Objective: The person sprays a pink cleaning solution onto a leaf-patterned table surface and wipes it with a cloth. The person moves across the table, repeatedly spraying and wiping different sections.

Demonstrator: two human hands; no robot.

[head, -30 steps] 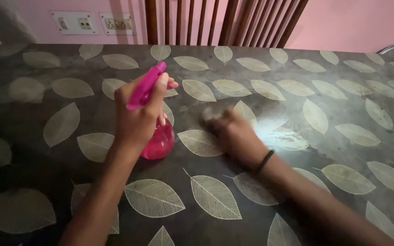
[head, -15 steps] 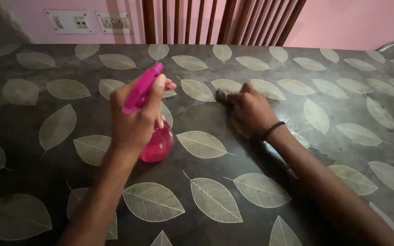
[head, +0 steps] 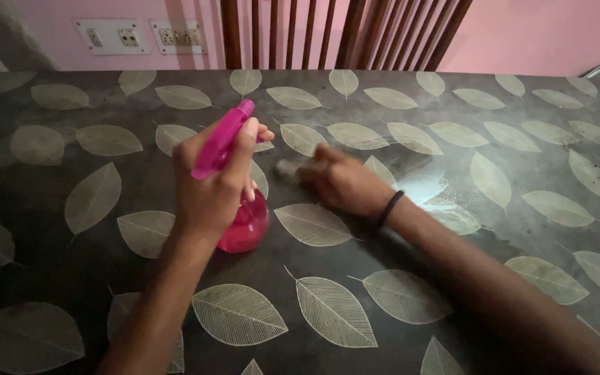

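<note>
So from my seat, the left hand sits just left of centre in the frame, fingers wrapped tight around the neck of a pink spray bottle. The bottle's round belly rests on the table, and its long axis tilts a bit, with the trigger head up toward the upper left and the nozzle aimed off to the left side of the picture.

The right hand is just to the right of the bottle, near but not touching it, lying flat and low on the table. It's motion-blurred, so I can't tell for sure how far the fingers are curled. There's a small greyish cloth poking out at the fingertips, on the side facing the bottle, and the hand seems to press it down.

There's a black band on that wrist. A wet, shiny patch lies further right of the right hand, so that hand is clearly the nearer one to it. A chair back stands at the top centre.
</note>
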